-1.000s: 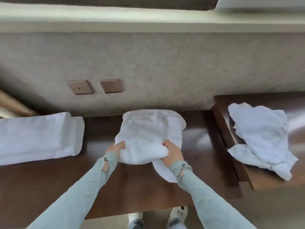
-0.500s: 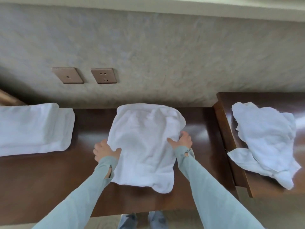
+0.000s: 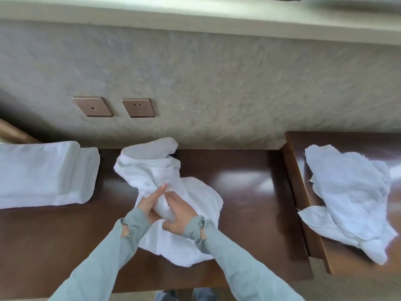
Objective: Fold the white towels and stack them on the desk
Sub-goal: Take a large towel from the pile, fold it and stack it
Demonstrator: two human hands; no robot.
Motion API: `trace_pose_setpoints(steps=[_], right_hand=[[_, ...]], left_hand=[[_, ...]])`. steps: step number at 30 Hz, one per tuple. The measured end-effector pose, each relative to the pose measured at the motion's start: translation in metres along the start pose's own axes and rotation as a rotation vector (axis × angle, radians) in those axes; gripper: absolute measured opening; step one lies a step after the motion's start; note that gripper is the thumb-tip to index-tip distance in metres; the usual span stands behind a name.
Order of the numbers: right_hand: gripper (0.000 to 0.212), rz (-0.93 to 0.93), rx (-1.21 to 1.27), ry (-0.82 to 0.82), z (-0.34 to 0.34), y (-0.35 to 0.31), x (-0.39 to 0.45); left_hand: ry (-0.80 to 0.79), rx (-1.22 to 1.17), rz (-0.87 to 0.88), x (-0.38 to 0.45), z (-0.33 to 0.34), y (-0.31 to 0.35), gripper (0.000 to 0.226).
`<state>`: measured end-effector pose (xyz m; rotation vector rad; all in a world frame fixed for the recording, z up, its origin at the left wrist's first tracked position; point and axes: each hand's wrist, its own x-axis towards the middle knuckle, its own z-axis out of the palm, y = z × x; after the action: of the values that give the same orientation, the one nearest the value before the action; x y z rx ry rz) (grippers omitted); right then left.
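Note:
A white towel (image 3: 191, 192) lies bunched and crumpled on the dark wooden desk (image 3: 256, 192), in the middle. My left hand (image 3: 152, 203) and my right hand (image 3: 180, 211) meet at its centre, both gripping a gathered fold of the cloth. A stack of folded white towels (image 3: 45, 172) rests on the desk at the left. A loose, unfolded white towel (image 3: 347, 196) lies on the raised side surface (image 3: 297, 144) to the right.
A grey textured wall rises right behind the desk, with two bronze socket plates (image 3: 138, 107). The desk's front edge runs just before my sleeves. A step separates the desk from the higher right surface. A wooden edge (image 3: 13, 133) shows at far left.
The towel lay spread flat with my hands at its two sides. My hands have come together at its middle and gathered it into a crumpled bunch.

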<state>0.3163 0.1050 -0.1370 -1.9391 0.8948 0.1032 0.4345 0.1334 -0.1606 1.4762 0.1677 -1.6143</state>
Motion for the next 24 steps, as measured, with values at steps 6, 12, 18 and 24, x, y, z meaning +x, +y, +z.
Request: trace_pose_setpoints(steps=[6, 12, 18, 24], right_hand=[[0.04, 0.178, 0.345, 0.148, -0.004, 0.019, -0.002], [0.106, 0.25, 0.105, -0.009, -0.014, 0.023, 0.001], [0.082, 0.311, 0.134, 0.174, 0.008, 0.03, 0.008], [0.054, 0.253, 0.23, 0.213, -0.013, 0.025, -0.006]], left_hand=[[0.434, -0.063, -0.09, 0.005, -0.028, -0.009, 0.056], [0.366, -0.074, 0.004, -0.01, -0.015, -0.007, 0.048], [-0.024, 0.129, 0.15, -0.029, 0.002, 0.004, 0.053], [-0.246, 0.231, 0.073, -0.029, 0.005, 0.018, 0.088]])
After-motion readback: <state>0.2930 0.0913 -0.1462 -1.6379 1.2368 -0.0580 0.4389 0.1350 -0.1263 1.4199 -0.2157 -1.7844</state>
